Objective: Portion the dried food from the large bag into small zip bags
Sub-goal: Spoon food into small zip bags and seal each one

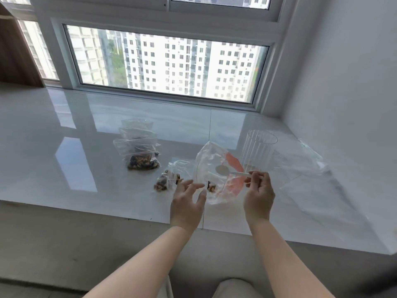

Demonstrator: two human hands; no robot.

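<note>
Right hand (258, 191) pinching small white plastic spoon (231, 171) over large clear bag (211, 168), seemingly nearly empty; left hand (188, 200) spread, holding nothing.

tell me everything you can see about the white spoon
The white spoon looks like thin plastic, with a round shallow bowl and a slim straight handle. It appears empty. It lies nearly level, bowl pointing left, handle running right into the right hand, whose fingertips pinch the handle's end. The bowl sits at or just inside the open mouth of the clear bag with red markings, above a few bits of dried food at the bag's bottom; whether it touches the plastic cannot be told.
</note>
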